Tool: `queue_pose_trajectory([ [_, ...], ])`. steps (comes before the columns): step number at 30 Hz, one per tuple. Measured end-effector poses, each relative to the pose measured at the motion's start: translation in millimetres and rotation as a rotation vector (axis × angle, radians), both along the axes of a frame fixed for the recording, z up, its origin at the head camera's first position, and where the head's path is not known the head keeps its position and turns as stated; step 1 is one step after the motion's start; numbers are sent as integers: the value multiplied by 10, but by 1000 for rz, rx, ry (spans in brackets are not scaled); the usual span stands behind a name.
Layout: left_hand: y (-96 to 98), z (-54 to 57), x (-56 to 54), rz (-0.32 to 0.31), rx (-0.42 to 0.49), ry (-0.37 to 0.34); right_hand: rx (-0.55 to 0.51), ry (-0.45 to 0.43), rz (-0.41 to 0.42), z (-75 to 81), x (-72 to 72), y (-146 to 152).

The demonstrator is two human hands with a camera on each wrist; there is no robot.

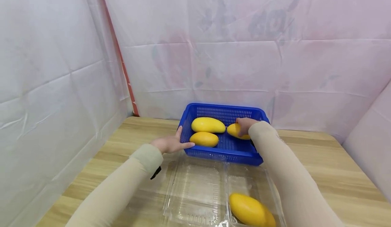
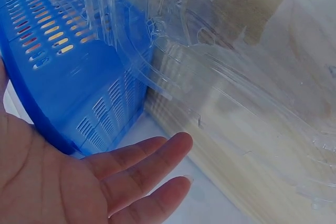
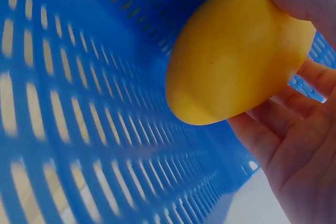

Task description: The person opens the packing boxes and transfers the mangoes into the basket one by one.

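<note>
A blue perforated plastic basket stands by the back wall with yellow mangoes in it. My right hand reaches into its right side and grips a mango, thumb on one side and fingers under the other. Two more mangoes, one behind the other, lie in the basket's left half. My left hand is at the basket's front left corner, fingers extended and spread, the thumb by the rim. In the left wrist view its palm faces the camera and holds nothing.
In front of the basket lies a clear plastic clamshell container. A mango rests in its right part, near the right forearm. More clear plastic lies to the left on the wooden table. White sheeting hangs behind and at both sides.
</note>
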State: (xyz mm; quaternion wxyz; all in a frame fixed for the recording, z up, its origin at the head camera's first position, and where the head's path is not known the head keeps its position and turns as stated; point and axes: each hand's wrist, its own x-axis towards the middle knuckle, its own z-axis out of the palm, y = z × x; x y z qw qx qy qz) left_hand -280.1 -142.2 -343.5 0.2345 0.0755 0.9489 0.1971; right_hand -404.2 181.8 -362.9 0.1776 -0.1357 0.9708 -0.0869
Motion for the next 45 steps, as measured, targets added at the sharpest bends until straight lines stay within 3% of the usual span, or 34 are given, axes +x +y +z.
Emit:
queue_pose_trajectory([
  [15, 45, 135, 57, 14, 2, -44, -11, 60, -1, -15, 90, 28],
  [25, 41, 123, 46, 6, -21, -45, -36, 25, -17, -28, 39, 50],
  [45, 87, 141, -84, -28, 15, -68, 17, 70, 23, 461, 333, 224],
])
